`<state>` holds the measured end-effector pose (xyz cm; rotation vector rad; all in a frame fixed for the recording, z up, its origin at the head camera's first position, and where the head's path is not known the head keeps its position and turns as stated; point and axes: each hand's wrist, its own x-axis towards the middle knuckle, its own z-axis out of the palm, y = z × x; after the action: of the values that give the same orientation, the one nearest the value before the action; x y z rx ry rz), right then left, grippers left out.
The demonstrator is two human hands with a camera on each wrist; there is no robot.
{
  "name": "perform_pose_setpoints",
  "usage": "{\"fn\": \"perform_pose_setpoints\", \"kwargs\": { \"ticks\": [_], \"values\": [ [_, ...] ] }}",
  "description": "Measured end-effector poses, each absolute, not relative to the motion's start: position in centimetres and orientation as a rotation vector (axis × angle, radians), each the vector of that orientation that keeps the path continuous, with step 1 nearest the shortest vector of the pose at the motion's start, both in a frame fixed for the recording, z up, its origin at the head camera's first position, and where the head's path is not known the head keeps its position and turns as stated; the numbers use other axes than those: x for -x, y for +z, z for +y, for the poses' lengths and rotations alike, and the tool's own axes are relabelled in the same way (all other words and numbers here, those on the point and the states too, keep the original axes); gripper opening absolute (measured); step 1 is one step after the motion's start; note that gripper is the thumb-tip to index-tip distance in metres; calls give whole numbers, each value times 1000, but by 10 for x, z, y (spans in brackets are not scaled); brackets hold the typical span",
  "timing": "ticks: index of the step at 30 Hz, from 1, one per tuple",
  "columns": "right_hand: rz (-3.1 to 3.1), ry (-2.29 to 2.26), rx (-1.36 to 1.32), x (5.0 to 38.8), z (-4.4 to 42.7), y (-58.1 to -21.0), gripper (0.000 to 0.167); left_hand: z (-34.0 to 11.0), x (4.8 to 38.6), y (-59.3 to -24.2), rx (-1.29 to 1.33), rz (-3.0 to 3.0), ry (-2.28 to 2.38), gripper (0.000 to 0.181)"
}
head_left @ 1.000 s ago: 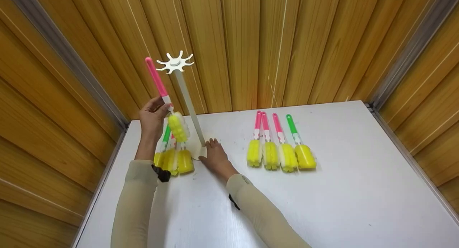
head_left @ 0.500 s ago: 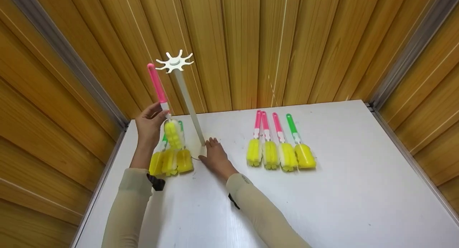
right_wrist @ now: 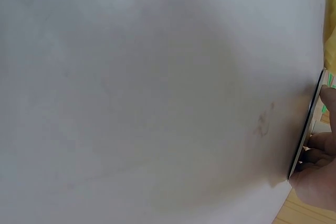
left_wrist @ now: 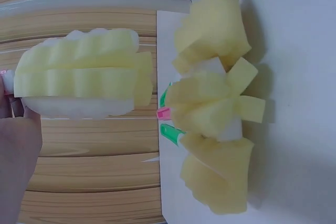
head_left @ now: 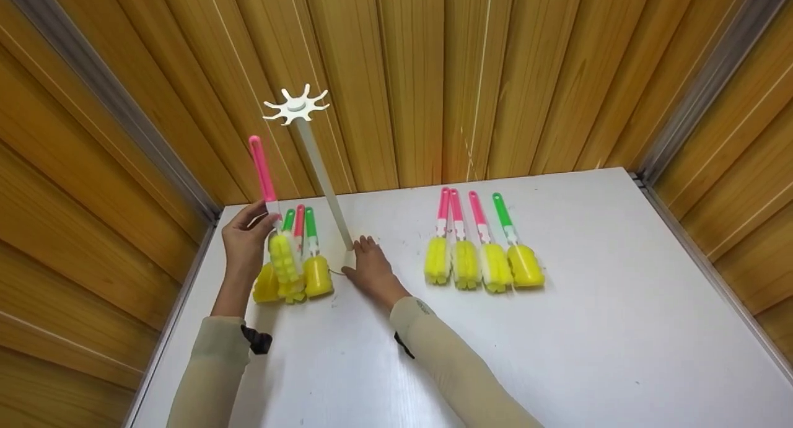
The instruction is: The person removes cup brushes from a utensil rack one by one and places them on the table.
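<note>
My left hand (head_left: 245,239) pinches a pink-handled sponge bottle brush (head_left: 285,257) at its white neck, handle up. In the left wrist view, this brush's yellow-and-white sponge head (left_wrist: 79,72) hangs apart from three brushes lying on the table. Those are a green-handled brush (head_left: 318,276), another green-handled brush (head_left: 266,284) and a pink-handled one (head_left: 300,220), partly hidden behind the held brush. A white stand (head_left: 323,174) rises beside them, topped by a ring of curved hooks (head_left: 297,106). At its flat base, my right hand (head_left: 372,268) grips the edge, thumb toward the front.
On the right side of the white table (head_left: 588,329) lies a row of several more brushes, including a pink-handled one (head_left: 438,261) and a green-handled one (head_left: 525,266). Wood-patterned walls (head_left: 415,75) close in the back and sides.
The left hand has come down and a little to the left with the pink-handled brush, away from the hooks. My right hand stays at the stand's base.
</note>
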<state>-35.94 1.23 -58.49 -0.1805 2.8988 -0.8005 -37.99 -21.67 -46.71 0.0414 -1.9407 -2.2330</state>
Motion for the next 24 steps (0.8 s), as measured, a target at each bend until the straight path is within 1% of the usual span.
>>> {"fn": "perform_pose_setpoints", "kwargs": {
  "ticks": [15, 24],
  "values": [
    [2895, -745, 179, 360, 13, -587, 74, -245, 364, -472, -147, -2067, -2097, 39],
    [2905, -748, 179, 360, 12, -587, 73, -259, 357, -473, -239, -1992, -2148, 39]
  ]
}}
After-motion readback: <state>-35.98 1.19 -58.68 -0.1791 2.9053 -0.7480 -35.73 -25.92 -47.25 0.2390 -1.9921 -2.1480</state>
